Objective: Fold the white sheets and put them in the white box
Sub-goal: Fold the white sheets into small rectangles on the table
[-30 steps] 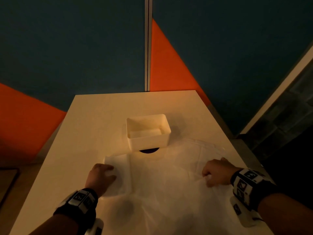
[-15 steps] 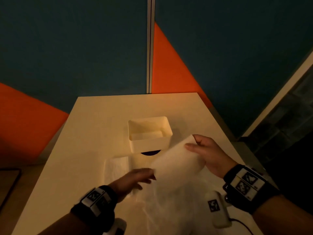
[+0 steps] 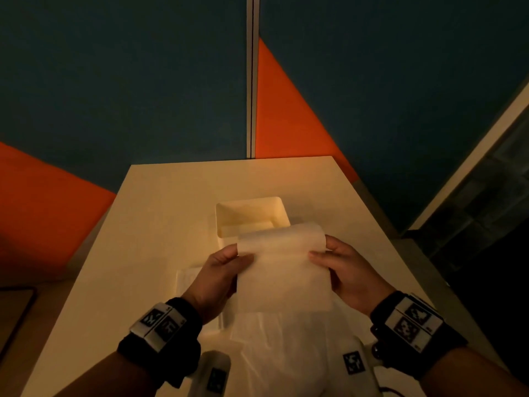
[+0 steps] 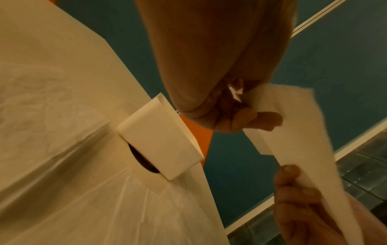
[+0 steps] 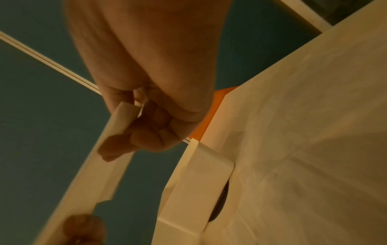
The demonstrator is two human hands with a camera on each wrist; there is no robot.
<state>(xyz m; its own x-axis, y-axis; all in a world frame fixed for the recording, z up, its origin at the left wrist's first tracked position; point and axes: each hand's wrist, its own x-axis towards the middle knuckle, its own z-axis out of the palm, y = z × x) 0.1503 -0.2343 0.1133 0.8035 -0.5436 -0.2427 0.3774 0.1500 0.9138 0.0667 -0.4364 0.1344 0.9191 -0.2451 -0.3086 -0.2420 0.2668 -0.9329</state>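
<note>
A folded white sheet (image 3: 282, 270) is held up above the table, just in front of the white box (image 3: 252, 216). My left hand (image 3: 220, 270) pinches its left edge and my right hand (image 3: 343, 270) pinches its right edge. The left wrist view shows the left fingers (image 4: 251, 119) curled on the sheet (image 4: 314, 132) with the box (image 4: 161, 139) beyond. In the right wrist view, the right fingers (image 5: 146, 132) clasp the sheet's edge (image 5: 117, 132) beside the box (image 5: 196, 190). More white sheets (image 3: 272, 345) lie flat on the table below the hands. Something white lies in the box.
The pale table (image 3: 160, 213) stands against a blue and orange wall (image 3: 143, 81). A dark round thing (image 4: 142, 159) shows under the box's near side. The table's right edge (image 3: 372, 213) drops to a dark floor. Another folded sheet (image 3: 189, 279) lies left of the hands.
Both hands left the flat sheets on the table. The right hand lifted a folded sheet, the left hand came over and took its left edge, and it is now held up between both.
</note>
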